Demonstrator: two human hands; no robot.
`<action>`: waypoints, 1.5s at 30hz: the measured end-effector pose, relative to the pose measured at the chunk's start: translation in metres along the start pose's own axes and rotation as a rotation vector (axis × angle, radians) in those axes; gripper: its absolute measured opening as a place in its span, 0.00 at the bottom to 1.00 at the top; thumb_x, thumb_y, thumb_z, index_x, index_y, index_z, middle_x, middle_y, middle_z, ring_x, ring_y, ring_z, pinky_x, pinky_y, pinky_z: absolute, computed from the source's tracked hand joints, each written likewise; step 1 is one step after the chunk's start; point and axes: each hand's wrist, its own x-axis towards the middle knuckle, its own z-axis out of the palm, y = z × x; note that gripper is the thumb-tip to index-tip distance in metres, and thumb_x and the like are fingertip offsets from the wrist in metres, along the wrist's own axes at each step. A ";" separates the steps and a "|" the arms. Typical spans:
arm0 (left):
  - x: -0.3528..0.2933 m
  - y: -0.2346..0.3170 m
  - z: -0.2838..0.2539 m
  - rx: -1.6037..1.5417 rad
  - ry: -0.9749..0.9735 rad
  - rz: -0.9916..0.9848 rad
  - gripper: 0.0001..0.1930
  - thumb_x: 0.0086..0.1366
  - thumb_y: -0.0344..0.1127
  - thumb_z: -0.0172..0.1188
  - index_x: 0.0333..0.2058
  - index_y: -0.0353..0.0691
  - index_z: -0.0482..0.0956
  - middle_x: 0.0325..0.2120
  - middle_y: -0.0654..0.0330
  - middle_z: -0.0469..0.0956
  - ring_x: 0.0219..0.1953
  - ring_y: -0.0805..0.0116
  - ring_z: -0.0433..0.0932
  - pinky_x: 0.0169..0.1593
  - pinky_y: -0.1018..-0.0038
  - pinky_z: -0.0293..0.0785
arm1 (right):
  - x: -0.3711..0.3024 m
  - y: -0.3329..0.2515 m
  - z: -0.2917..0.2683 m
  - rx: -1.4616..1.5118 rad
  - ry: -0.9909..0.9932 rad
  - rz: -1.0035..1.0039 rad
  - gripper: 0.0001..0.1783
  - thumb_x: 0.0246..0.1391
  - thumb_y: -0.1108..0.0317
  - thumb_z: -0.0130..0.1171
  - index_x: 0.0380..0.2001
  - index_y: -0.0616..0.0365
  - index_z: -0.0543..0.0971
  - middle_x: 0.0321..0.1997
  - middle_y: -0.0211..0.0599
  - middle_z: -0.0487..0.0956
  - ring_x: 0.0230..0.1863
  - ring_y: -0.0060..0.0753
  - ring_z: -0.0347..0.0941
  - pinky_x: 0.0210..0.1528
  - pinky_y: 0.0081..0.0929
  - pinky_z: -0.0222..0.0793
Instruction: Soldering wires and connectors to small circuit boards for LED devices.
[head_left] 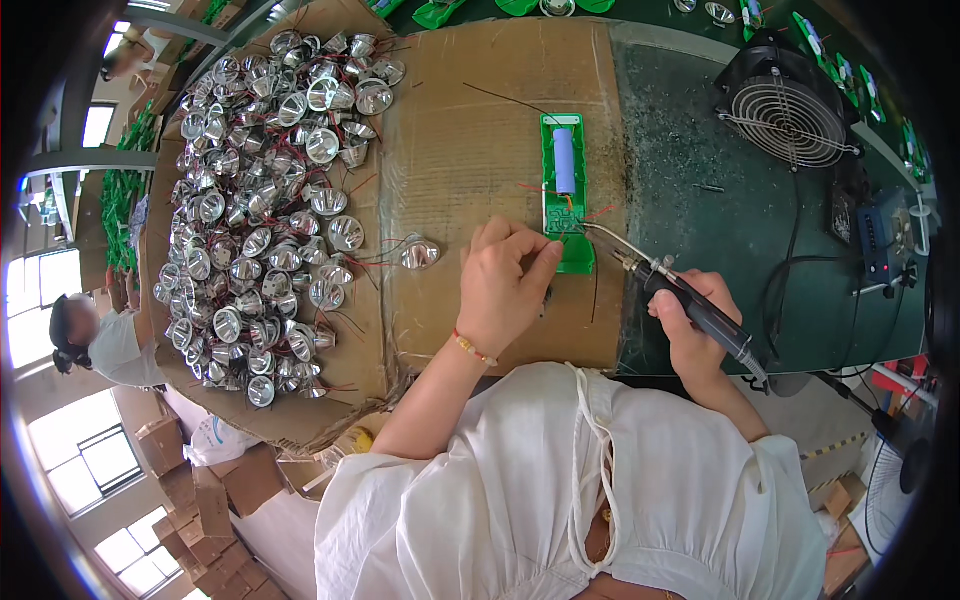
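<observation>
In the head view, a long green plastic housing (586, 170) lies a little right of the middle of the frame, its length running up and down, on a flat cardboard sheet (480, 130) that covers part of the dark green table (680, 210). A purple-blue cylindrical cell (565, 160) sits in its upper half, and a small circuit board (564, 221) lies below the cell, with red wires sticking out to either side. The left hand (503, 280) is at the lower left of the housing, fingers curled and thumb and forefinger drawn close together beside its lower end, just below the board; whether they pinch anything cannot be told. The right hand (700, 318), lower right of the housing and apart from it, is closed around the black handle of a soldering iron (715, 325), whose thin curved metal tube points up and left to the board's right edge. Left of the left hand, a single silvery reflector (418, 253) with wires lies on the cardboard, near a large heap of similar reflectors (255, 240) filling the left of the frame. A fan with a round wire guard (786, 120) stands at the upper right.
</observation>
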 end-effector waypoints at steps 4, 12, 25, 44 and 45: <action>0.001 -0.002 0.002 -0.003 0.006 -0.016 0.07 0.54 0.37 0.59 0.23 0.42 0.79 0.27 0.61 0.72 0.36 0.60 0.69 0.41 0.66 0.61 | 0.004 0.003 0.009 0.069 0.060 -0.018 0.09 0.46 0.72 0.62 0.29 0.65 0.74 0.22 0.32 0.77 0.21 0.15 0.68 0.23 0.14 0.63; 0.008 0.000 0.002 -0.011 -0.032 0.019 0.09 0.55 0.35 0.60 0.25 0.35 0.79 0.24 0.61 0.68 0.25 0.71 0.68 0.29 0.76 0.65 | 0.010 -0.006 0.005 0.048 0.019 0.053 0.09 0.49 0.72 0.58 0.28 0.66 0.70 0.21 0.37 0.75 0.21 0.21 0.72 0.25 0.19 0.70; 0.011 -0.004 -0.002 0.004 -0.052 0.033 0.10 0.54 0.36 0.61 0.24 0.34 0.79 0.23 0.61 0.68 0.24 0.72 0.69 0.28 0.76 0.65 | 0.007 -0.007 0.005 0.205 0.128 0.113 0.11 0.50 0.70 0.60 0.30 0.66 0.71 0.22 0.37 0.76 0.23 0.21 0.72 0.26 0.18 0.70; 0.004 -0.002 0.007 0.166 0.226 0.171 0.07 0.56 0.33 0.58 0.23 0.37 0.72 0.24 0.56 0.71 0.28 0.56 0.71 0.30 0.66 0.67 | 0.012 -0.004 0.012 0.207 0.090 0.084 0.10 0.49 0.71 0.60 0.29 0.66 0.72 0.21 0.36 0.76 0.22 0.19 0.71 0.25 0.16 0.68; 0.005 -0.002 0.007 0.188 0.229 0.169 0.08 0.57 0.33 0.58 0.23 0.37 0.72 0.24 0.56 0.71 0.28 0.55 0.71 0.30 0.65 0.67 | 0.013 -0.005 0.013 0.206 0.077 0.085 0.09 0.49 0.71 0.60 0.29 0.66 0.72 0.21 0.36 0.76 0.22 0.18 0.71 0.25 0.16 0.67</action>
